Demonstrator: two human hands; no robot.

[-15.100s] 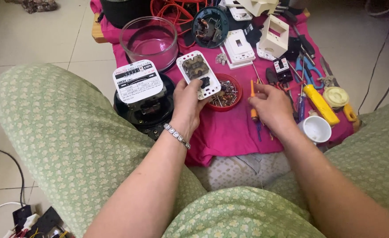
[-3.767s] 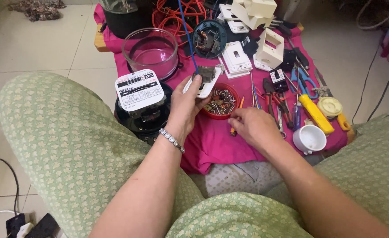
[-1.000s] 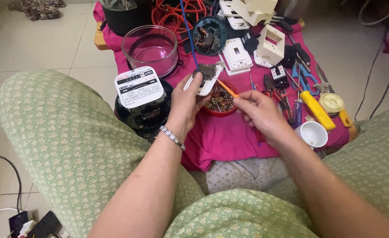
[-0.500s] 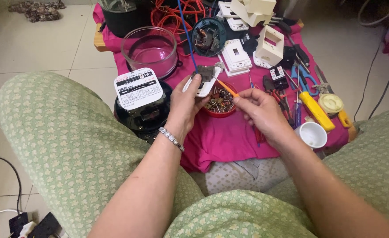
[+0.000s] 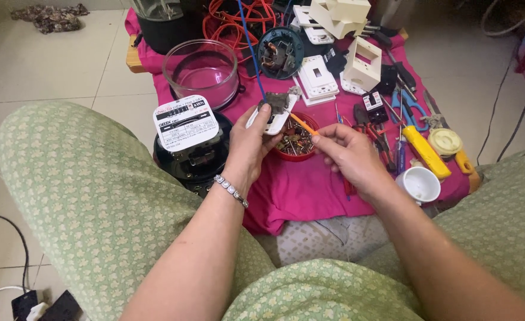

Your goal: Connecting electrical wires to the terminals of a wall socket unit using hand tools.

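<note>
Left hand (image 5: 247, 148): gripping a white switch module (image 5: 272, 113), lifting it above the red bowl (image 5: 295, 144).
Right hand (image 5: 349, 156): pinching an orange screwdriver (image 5: 301, 123), its tip seemingly touching the module.
Around: electric meter (image 5: 186, 134) sitting left; pink cloth (image 5: 301, 190) lying beneath.

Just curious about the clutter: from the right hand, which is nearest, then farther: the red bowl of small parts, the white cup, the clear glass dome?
1. Red bowl, just left of the right hand.
2. White cup, to its right.
3. Clear glass dome, far left, at the back.
</note>
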